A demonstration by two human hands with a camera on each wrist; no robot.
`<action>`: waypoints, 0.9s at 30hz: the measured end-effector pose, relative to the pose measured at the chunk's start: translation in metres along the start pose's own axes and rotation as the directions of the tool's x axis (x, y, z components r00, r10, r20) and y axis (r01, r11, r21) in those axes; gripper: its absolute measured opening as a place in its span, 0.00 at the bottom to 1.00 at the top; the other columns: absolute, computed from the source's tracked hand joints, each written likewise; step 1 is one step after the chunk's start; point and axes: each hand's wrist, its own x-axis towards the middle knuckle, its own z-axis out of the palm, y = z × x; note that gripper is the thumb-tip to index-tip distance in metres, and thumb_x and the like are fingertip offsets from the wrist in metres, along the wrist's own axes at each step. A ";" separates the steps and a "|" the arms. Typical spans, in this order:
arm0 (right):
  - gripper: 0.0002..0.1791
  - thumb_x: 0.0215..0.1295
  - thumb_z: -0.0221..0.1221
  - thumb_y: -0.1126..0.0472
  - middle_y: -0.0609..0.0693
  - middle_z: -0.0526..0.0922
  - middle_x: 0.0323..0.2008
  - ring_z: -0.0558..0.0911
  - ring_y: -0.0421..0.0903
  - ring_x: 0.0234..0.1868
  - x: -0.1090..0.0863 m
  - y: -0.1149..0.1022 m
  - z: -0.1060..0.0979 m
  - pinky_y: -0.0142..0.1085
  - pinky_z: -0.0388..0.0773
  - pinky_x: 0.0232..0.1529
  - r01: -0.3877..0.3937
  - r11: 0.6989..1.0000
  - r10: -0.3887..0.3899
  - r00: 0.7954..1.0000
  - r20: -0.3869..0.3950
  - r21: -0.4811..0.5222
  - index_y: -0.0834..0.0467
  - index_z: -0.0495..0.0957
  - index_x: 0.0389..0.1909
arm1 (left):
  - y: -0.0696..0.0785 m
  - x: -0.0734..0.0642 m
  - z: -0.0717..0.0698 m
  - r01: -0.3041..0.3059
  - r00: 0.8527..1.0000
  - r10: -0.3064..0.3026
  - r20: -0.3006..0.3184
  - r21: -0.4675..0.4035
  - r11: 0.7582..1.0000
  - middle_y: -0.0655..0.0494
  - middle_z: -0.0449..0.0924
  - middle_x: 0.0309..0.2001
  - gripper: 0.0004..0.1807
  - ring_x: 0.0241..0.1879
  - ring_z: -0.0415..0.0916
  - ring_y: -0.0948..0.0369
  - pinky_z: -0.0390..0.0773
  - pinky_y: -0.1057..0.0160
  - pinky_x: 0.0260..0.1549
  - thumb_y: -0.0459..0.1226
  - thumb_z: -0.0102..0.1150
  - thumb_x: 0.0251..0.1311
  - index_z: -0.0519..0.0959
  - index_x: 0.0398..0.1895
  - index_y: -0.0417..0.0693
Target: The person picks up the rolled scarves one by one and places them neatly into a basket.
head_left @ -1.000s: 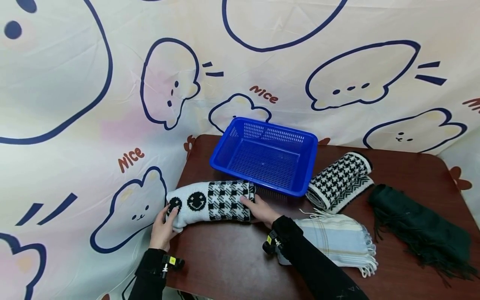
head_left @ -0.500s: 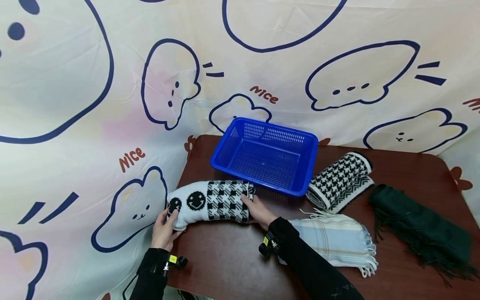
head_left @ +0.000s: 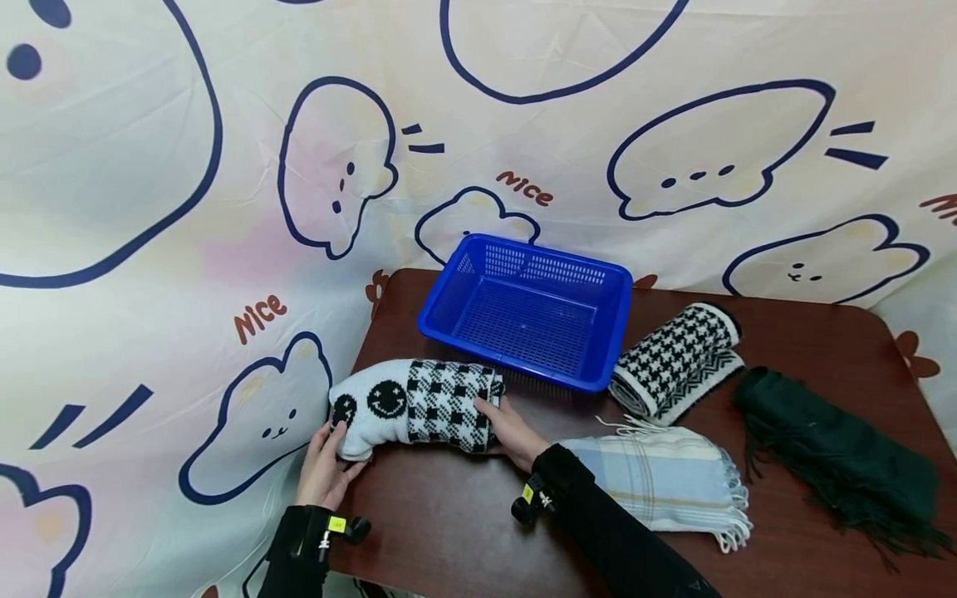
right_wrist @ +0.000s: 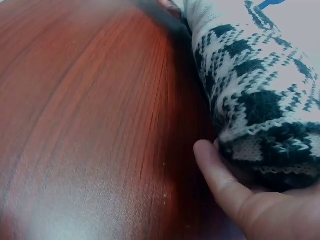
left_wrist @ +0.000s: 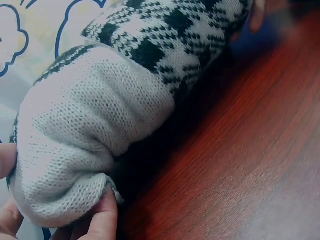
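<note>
A rolled black-and-white knitted scarf, checked on the right and white with black smiley faces on the left, lies across the table's left side. My left hand grips its white end, thumb on top; in the left wrist view, fingers curl around the bulging knit. At the checked end my right hand holds the roll with the thumb over it. Seen from the right wrist, one finger lies along the lower edge of the roll's end, and the other fingers are mostly hidden.
Behind the scarf stands a blue plastic basket with nothing in it. To the right lie a rolled houndstooth scarf, a folded pale blue fringed scarf and a dark green fringed scarf. A printed cloth hangs along the table's left and back.
Both hands and the scarf have shifted slightly left, and the checked end has come a little nearer to me. The basket and the other scarves stay where they were.
</note>
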 end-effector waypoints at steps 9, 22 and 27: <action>0.46 0.84 0.51 0.48 0.67 0.52 0.83 0.72 0.65 0.72 0.000 0.004 0.004 0.63 0.77 0.65 0.018 0.995 -0.021 0.999 0.035 0.101 0.56 0.34 0.87 | -0.003 -0.003 0.004 0.042 0.999 -0.040 0.012 -0.199 0.979 0.60 0.61 0.68 0.15 0.54 0.78 0.65 0.83 0.54 0.60 0.51 0.52 0.82 0.64 0.65 0.68; 0.41 0.84 0.53 0.50 0.66 0.60 0.80 0.77 0.58 0.66 -0.011 0.005 0.009 0.59 0.80 0.61 0.033 0.979 -0.046 0.997 0.062 0.203 0.48 0.41 0.87 | 0.008 -0.017 0.013 0.013 1.000 -0.017 -0.009 -0.357 0.934 0.62 0.62 0.68 0.14 0.55 0.78 0.65 0.85 0.57 0.52 0.44 0.53 0.83 0.65 0.64 0.63; 0.41 0.85 0.52 0.50 0.65 0.58 0.81 0.75 0.58 0.69 -0.022 0.003 0.010 0.60 0.79 0.64 0.039 0.974 -0.061 0.994 0.093 0.222 0.48 0.39 0.87 | 0.018 -0.028 0.017 -0.030 0.999 0.021 -0.029 -0.326 0.945 0.61 0.63 0.68 0.16 0.55 0.79 0.66 0.85 0.59 0.49 0.44 0.53 0.83 0.65 0.67 0.62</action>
